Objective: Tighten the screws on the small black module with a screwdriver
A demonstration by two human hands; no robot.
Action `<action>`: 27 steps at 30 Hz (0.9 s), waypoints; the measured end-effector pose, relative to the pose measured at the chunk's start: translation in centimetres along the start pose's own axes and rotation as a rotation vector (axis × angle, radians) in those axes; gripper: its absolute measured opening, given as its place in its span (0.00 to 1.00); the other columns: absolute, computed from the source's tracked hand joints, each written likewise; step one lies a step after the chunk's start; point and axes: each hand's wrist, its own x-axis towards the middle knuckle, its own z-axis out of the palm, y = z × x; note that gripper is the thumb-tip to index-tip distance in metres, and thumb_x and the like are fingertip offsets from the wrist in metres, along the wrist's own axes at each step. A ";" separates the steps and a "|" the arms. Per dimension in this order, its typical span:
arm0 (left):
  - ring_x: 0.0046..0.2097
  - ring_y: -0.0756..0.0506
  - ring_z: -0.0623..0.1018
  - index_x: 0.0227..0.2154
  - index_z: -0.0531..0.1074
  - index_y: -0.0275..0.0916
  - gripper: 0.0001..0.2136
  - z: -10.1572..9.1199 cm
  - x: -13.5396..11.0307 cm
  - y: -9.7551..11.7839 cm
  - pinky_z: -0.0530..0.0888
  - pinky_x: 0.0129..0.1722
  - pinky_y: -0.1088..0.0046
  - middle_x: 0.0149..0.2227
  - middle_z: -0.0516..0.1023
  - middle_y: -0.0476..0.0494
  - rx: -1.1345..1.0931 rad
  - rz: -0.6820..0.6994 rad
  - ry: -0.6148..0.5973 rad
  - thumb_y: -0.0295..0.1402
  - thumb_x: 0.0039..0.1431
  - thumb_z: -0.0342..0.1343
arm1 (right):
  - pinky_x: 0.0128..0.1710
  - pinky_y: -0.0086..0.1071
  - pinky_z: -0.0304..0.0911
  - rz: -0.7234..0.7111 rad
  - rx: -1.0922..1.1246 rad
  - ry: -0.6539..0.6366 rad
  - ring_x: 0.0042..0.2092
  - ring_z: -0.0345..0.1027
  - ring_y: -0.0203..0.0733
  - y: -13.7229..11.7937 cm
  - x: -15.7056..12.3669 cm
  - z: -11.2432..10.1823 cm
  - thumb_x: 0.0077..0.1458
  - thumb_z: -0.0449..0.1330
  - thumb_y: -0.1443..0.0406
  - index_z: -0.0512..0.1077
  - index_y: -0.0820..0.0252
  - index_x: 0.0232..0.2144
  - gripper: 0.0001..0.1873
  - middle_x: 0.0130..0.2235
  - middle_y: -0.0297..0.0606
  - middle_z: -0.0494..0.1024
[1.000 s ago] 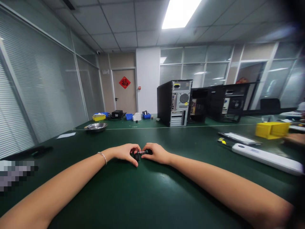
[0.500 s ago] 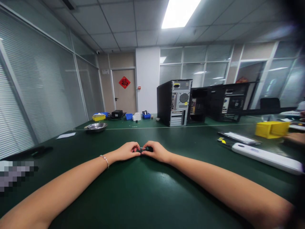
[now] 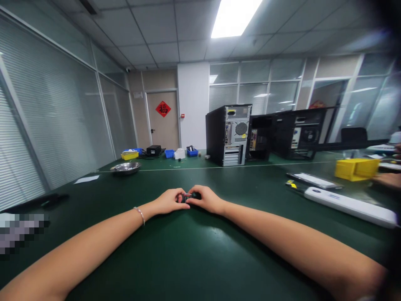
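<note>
Over the green table [image 3: 194, 251], my two hands meet near the middle of the view. My right hand [image 3: 205, 200] is closed around the dark handle of what looks like a small screwdriver [image 3: 196, 195], its thin shaft toward the left. Facing it, my left hand [image 3: 170, 200] has its fingers curled, with the index finger and thumb near the shaft's end. Something small and dark shows between the hands; its kind is too small to tell, and the fingers partly hide it.
A computer tower [image 3: 230, 136] stands behind my hands, with further black cases to its right. A steel bowl [image 3: 125, 168] and blue bins [image 3: 192, 152] are at the back left. On the right lie a white power strip [image 3: 351, 206] and a yellow bin [image 3: 357, 169], near another person's hand [image 3: 388, 179].
My left hand has shifted slightly right, its thumb and index finger closer to my right hand. The right hand has barely moved and keeps its hold.
</note>
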 end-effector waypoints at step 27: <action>0.29 0.53 0.73 0.42 0.64 0.36 0.23 1.4 0.3 -0.6 0.67 0.36 0.73 0.26 0.70 0.57 -0.617 -0.003 0.097 0.31 0.43 0.67 | 0.35 0.29 0.60 -0.125 -0.033 0.148 0.34 0.66 0.37 -0.9 -0.3 -0.3 0.54 0.62 0.64 0.72 0.59 0.37 0.08 0.34 0.36 0.75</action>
